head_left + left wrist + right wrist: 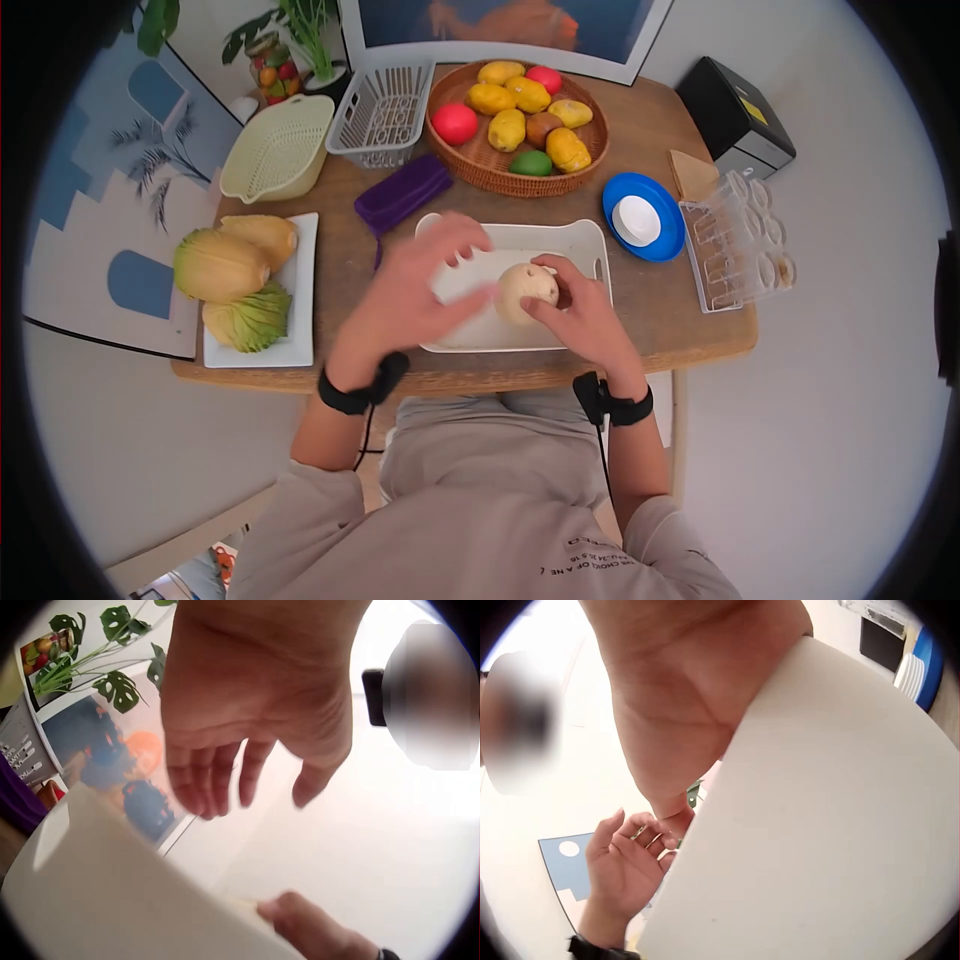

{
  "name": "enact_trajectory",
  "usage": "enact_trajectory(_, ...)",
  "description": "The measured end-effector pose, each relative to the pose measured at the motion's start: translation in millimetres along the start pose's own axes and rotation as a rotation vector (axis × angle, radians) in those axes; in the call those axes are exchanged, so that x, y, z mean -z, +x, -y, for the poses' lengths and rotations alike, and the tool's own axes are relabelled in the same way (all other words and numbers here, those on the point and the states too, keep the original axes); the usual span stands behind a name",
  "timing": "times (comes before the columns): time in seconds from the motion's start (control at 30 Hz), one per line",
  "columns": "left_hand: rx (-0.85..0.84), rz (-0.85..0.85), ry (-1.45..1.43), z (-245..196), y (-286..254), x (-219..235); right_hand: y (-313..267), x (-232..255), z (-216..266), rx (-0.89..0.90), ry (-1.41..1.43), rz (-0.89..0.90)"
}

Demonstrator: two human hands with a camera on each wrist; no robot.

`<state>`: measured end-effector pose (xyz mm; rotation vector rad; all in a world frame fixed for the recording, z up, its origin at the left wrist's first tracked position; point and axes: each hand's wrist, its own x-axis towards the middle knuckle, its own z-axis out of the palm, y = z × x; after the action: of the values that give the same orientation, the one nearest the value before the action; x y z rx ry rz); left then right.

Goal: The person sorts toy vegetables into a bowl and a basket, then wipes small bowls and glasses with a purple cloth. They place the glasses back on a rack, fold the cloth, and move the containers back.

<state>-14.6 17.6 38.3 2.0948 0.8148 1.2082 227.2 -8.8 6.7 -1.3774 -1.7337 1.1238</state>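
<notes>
Right hand [588, 318] holds a pale, rounded, dark-spotted object [521, 293].

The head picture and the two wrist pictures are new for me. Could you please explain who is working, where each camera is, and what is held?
There is no robot: a person works with bare hands. The widest picture comes from a camera worn on the head, looking down. The other two come from wrist cameras, each showing its own hand large at the top.

On the wooden table are a white tray in the middle, a white plate of vegetables at left, a wicker basket of fruit at the back and a blue plate at right.

The right hand holds a round cream-coloured thing over the tray; the left hand, slightly blurred, is beside it, holding nothing.
</notes>
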Motion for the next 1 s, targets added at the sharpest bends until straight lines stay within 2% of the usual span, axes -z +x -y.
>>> enact_trajectory(0.07, 0.029, 0.081, 0.192, 2.8, -16.7, -29.3, 4.2, 0.5, -7.5, 0.003, 0.084, 0.039)
enact_trajectory(0.13, 0.165, 0.123, 0.247, 5.5, -30.0, -46.4, 7.9, -0.7, -21.7, 0.031, 0.214, 0.086)
enact_trajectory(0.17, 0.23, 0.152, 0.277, 6.9, -30.4, -47.7, 6.0, 3.2, -14.7, -0.031, 0.247, 0.104)
enact_trajectory(0.27, 0.324, 0.098, 0.137, 3.4, -28.0, -43.9, 4.8, 12.3, -6.6, -0.11, 0.337, 0.106)
enact_trajectory(0.37, 0.366, 0.171, 0.212, 4.7, -25.8, -45.3, 9.8, 8.1, -20.1, -0.014, 0.305, 0.121)
enact_trajectory(0.47, 0.422, 0.222, 0.239, 6.9, -26.8, -45.7, 7.5, 1.3, -29.2, 0.361, 0.08, -0.021)
enact_trajectory(0.57, 0.42, 0.237, 0.252, 0.6, -23.1, -44.3, 7.0, 4.6, -31.3, 0.42, -0.025, 0.006)
enact_trajectory(0.63, 0.436, 0.261, 0.242, -3.9, -18.0, -44.7, 4.5, 4.8, -27.6, 0.286, 0.029, 0.046)
enact_trajectory(0.67, 0.389, 0.258, 0.275, -3.3, -17.3, -44.6, 4.6, 6.8, -23.9, 0.218, 0.058, 0.067)
enact_trajectory(0.7, 0.339, 0.257, 0.308, -1.6, -16.6, -44.5, 2.6, 21.6, 0.6, -0.014, 0.103, 0.223)
enact_trajectory(0.73, 0.288, 0.258, 0.34, -0.1, -14.9, -45.0, 6.6, 25.5, 1.8, -0.071, 0.115, 0.288)
enact_trajectory(0.83, 0.426, 0.324, 0.282, -3.3, -9.4, -45.7, 11.5, 31.3, 5.1, -0.246, 0.11, 0.434)
enact_trajectory(0.93, 0.469, 0.351, 0.296, 1.1, -7.2, -46.6, 3.4, 12.4, -13.6, 0.224, 0.102, 0.131)
enact_trajectory(1.0, 0.473, 0.355, 0.302, -0.3, -6.8, -45.3, 5.3, 16.9, -13.3, 0.209, 0.109, 0.167)
